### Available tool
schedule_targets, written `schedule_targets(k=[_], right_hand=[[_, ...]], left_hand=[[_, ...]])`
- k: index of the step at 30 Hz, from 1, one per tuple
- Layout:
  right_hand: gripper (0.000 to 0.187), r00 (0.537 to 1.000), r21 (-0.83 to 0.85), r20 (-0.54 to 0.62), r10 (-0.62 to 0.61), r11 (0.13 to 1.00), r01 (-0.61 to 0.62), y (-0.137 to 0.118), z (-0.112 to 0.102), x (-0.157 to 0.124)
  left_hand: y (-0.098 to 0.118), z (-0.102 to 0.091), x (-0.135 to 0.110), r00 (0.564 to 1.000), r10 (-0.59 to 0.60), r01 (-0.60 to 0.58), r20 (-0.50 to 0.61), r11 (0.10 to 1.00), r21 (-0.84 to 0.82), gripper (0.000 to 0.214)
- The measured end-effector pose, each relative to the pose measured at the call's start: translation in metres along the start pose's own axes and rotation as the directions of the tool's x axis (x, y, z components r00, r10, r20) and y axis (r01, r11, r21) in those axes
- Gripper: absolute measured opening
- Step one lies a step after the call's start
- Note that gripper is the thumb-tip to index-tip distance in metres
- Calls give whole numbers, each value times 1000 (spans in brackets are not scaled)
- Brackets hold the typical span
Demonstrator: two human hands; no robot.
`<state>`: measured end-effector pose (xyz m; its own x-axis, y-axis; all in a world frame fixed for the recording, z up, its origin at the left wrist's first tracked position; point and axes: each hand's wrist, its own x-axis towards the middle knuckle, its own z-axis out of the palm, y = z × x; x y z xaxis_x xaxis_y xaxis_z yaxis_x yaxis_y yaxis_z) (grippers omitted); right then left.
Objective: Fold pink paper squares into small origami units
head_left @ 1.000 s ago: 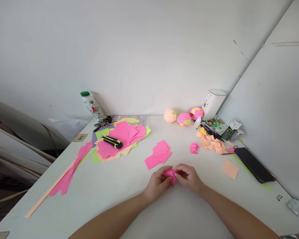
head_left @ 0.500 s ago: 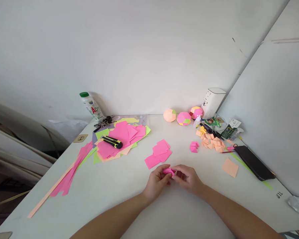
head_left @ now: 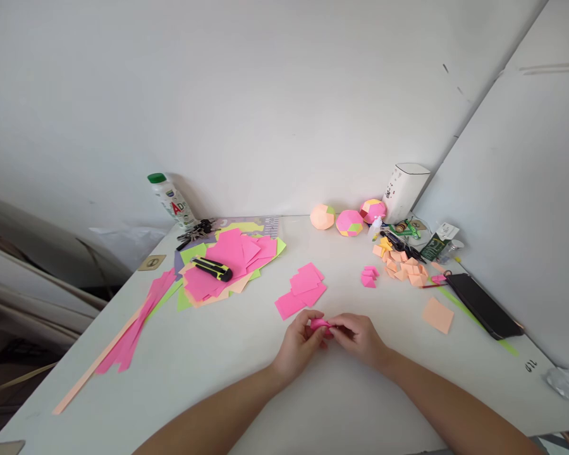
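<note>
Between my two hands is a small folded piece of pink paper (head_left: 319,324), partly hidden by the fingers. My left hand (head_left: 298,343) pinches its left side with thumb and fingers. On its right end, the thumb and fingertips of my right hand (head_left: 360,340) are closed. Just beyond the hands lie several flat pink paper squares (head_left: 303,287), overlapping. Farther right sits a small group of folded pink pieces (head_left: 368,277), and beside it a heap of folded peach paper pieces (head_left: 405,268).
At the left are a pile of coloured paper (head_left: 232,253) with a utility knife (head_left: 212,268) on it, long paper strips (head_left: 133,325), keys (head_left: 199,230) and a bottle (head_left: 171,199). Paper balls (head_left: 349,223) stand by the wall. A peach square (head_left: 438,315) and black phone (head_left: 483,305) lie right.
My right fingertips have closed in on the right end of the pink paper, which now looks flatter and narrower. Both hands stay in nearly the same place.
</note>
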<state>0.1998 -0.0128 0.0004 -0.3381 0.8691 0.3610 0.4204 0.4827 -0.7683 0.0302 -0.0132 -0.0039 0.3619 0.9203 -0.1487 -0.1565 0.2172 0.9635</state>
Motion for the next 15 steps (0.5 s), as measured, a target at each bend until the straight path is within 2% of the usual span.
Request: schedule_targets(k=[4,7,10,15], right_hand=[[18,999,7,-24,-47,999,47,-2,0,1],[17,998,13,-39,-43,999,43,-3,1,1],[16,999,21,-33,-13,1000,14,-3,0,1],[15,994,87,24,104,991,-106,-6,-3,3]], left_hand=[[2,0,0,998,64,-65,24,998,17,27],[2,-1,-1,999,38,-40,30,997,70,26],[1,-1,-2,1000,0,-1,13,997,80,28],[-1,-1,-2,999,29,-28,-14,997,76,28]])
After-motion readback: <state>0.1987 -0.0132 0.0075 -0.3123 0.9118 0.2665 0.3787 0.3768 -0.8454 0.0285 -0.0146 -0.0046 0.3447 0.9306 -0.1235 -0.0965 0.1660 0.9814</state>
